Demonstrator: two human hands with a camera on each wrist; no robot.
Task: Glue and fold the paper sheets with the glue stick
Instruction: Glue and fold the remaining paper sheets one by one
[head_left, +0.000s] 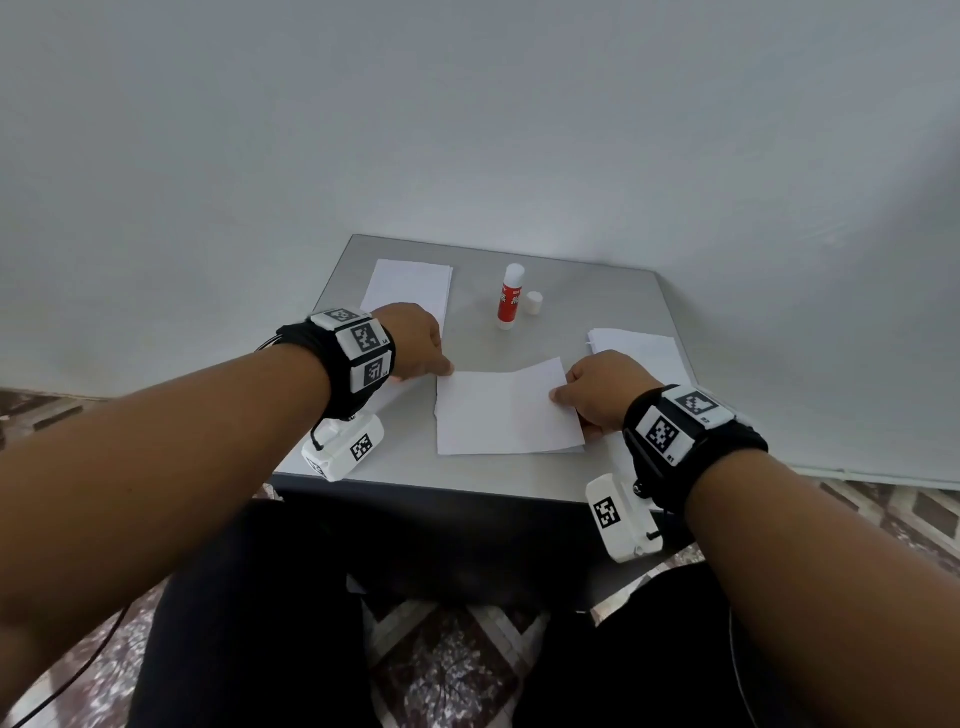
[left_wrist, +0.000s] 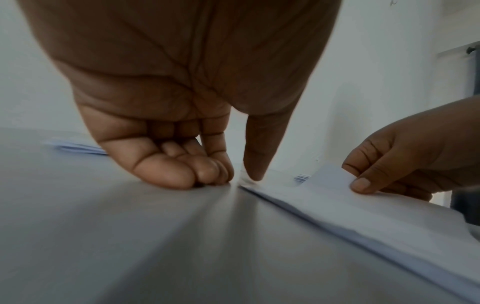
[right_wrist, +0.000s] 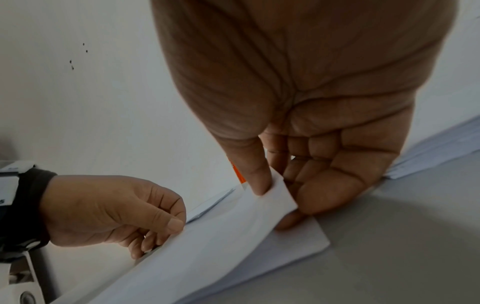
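Observation:
A white paper sheet (head_left: 506, 415) lies at the middle front of the grey table (head_left: 597, 291), its top layer bowed upward. My left hand (head_left: 441, 366) holds the sheet's far left corner, thumb tip (left_wrist: 255, 174) on the paper and curled fingers (left_wrist: 207, 172) beside the edge. My right hand (head_left: 563, 392) pinches the raised right edge of the sheet (right_wrist: 280, 197) between thumb and fingers. The red-and-white glue stick (head_left: 510, 296) stands uncapped behind the sheet, and its white cap (head_left: 534, 302) stands just to its right. Neither hand touches them.
One stack of white sheets (head_left: 410, 286) lies at the back left of the table and another stack (head_left: 641, 348) at the right edge, partly behind my right hand. A wall rises directly behind the table. My legs are below the front edge.

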